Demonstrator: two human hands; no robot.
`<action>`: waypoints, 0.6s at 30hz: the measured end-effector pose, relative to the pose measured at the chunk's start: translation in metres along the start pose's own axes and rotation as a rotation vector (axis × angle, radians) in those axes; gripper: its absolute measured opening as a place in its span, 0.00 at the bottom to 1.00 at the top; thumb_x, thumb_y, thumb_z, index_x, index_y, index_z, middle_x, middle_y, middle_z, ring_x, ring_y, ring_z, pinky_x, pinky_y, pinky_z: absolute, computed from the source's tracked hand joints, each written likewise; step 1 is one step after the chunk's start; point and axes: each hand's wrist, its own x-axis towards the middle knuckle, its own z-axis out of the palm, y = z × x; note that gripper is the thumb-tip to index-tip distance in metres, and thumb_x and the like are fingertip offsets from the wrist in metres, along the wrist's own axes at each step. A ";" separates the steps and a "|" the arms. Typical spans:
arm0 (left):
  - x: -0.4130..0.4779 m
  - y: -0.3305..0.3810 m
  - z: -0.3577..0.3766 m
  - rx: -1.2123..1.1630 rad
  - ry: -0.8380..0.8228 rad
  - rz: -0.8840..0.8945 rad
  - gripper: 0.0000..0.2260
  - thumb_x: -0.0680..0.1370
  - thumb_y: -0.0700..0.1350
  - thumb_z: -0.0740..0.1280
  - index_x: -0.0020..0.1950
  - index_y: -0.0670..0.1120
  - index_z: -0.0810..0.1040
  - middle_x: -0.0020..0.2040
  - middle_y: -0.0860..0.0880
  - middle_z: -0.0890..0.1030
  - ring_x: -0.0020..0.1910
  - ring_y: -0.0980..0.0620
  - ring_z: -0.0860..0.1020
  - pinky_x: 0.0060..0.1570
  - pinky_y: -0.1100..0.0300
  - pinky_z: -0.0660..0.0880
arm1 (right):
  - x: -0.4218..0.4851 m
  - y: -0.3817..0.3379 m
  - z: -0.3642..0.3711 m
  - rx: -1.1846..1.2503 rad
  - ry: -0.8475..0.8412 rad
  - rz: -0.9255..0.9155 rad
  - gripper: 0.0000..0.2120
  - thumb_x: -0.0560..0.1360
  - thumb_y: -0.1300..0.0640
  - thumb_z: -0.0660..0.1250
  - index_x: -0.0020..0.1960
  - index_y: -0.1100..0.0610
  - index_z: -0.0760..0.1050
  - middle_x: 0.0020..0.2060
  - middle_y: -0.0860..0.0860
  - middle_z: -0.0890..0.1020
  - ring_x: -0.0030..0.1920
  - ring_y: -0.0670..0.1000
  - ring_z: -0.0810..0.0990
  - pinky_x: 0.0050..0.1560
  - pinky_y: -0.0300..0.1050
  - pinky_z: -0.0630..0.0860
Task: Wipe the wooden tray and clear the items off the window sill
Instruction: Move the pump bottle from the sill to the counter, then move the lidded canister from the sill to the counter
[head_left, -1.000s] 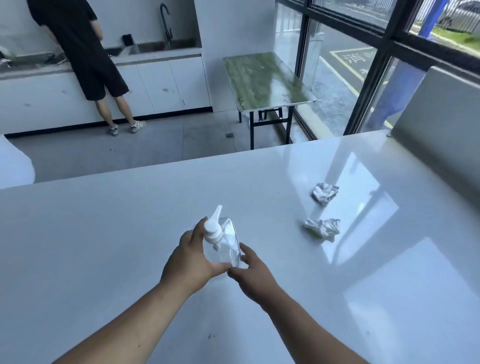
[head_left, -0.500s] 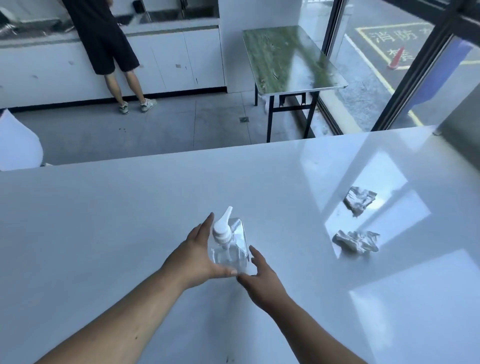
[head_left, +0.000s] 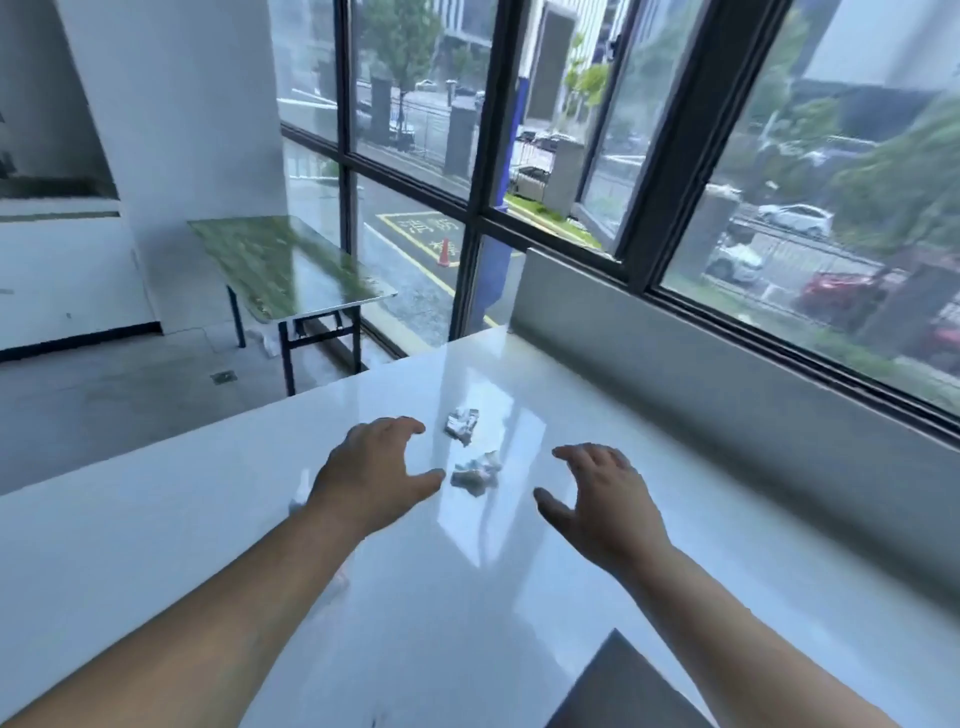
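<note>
Two crumpled white tissues lie on the glossy white counter (head_left: 218, 530): the nearer tissue (head_left: 475, 472) and the farther tissue (head_left: 461, 423). My left hand (head_left: 371, 475) hovers open just left of them, thumb almost at the nearer tissue. My right hand (head_left: 602, 501) hovers open to their right, fingers spread, holding nothing. A blurred clear shape (head_left: 297, 501), perhaps the spray bottle, shows behind my left wrist. No wooden tray is in view.
A grey sill wall (head_left: 727, 374) runs along the counter's right side under the dark-framed windows (head_left: 644, 218). A green-topped folding table (head_left: 280, 265) stands on the floor beyond the counter. A dark grey surface (head_left: 623, 686) shows at the bottom edge.
Both hands let go of the spray bottle and moved right toward the tissues, now open. The view swung right and up to the windows.
</note>
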 end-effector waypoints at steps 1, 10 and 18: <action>-0.002 0.029 0.010 -0.018 -0.025 0.067 0.30 0.75 0.66 0.71 0.73 0.56 0.74 0.72 0.53 0.77 0.71 0.48 0.71 0.63 0.51 0.74 | -0.019 0.018 -0.019 -0.030 0.032 0.045 0.31 0.76 0.33 0.63 0.74 0.48 0.72 0.70 0.47 0.78 0.74 0.53 0.69 0.73 0.47 0.66; -0.071 0.268 0.105 -0.091 -0.252 0.527 0.27 0.77 0.63 0.70 0.74 0.57 0.72 0.73 0.56 0.75 0.72 0.52 0.71 0.65 0.51 0.74 | -0.234 0.177 -0.130 -0.039 0.240 0.540 0.35 0.74 0.29 0.60 0.74 0.47 0.71 0.67 0.45 0.78 0.70 0.51 0.71 0.70 0.46 0.66; -0.169 0.450 0.209 -0.035 -0.361 0.746 0.28 0.78 0.63 0.68 0.76 0.57 0.69 0.76 0.58 0.71 0.76 0.52 0.66 0.67 0.51 0.72 | -0.414 0.313 -0.167 -0.038 0.264 0.814 0.36 0.73 0.29 0.59 0.74 0.49 0.72 0.67 0.47 0.78 0.68 0.53 0.72 0.70 0.50 0.70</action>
